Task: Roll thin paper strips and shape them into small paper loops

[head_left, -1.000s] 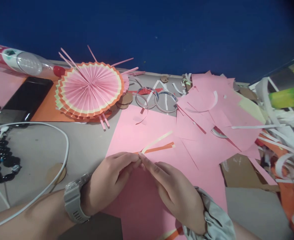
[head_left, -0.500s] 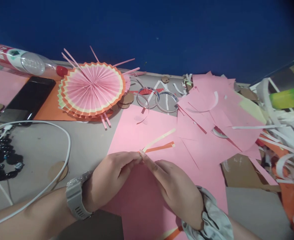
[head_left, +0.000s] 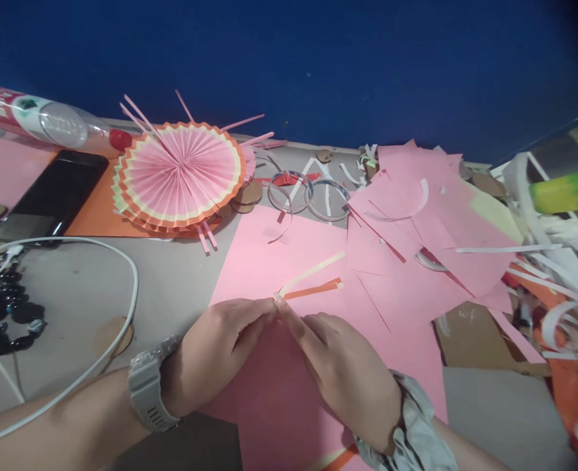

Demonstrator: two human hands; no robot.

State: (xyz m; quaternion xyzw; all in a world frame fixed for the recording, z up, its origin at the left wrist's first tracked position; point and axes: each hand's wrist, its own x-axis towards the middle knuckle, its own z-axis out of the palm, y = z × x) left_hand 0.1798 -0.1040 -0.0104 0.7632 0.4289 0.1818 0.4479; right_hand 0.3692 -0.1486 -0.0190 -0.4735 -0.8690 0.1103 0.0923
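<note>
My left hand [head_left: 230, 340] and my right hand [head_left: 342, 363] meet at the fingertips over pink paper [head_left: 279, 235]. Both are closed in a pinch on paper strips. A pale yellow strip [head_left: 313, 270] and an orange strip [head_left: 313, 289] stick out from the pinch, up and to the right; their held ends are hidden by my fingers. Below, between my forearms, another orange strip [head_left: 340, 460] with a pale yellow edge lies on the pink paper. A grey watch [head_left: 151, 386] is on my left wrist, a grey-green scrunchie [head_left: 411, 425] on my right.
A pleated paper rosette [head_left: 183, 173] lies at the back left, near a black phone [head_left: 55, 196] and a plastic bottle [head_left: 48, 118]. A white cable [head_left: 134, 275] crosses my left forearm. Tape rolls [head_left: 328, 199] lie behind, pink sheets [head_left: 426, 216] and paper scraps [head_left: 563, 320] at right.
My right hand has tilted slightly, its fingers bending a little more. The strips and my left hand have barely moved.
</note>
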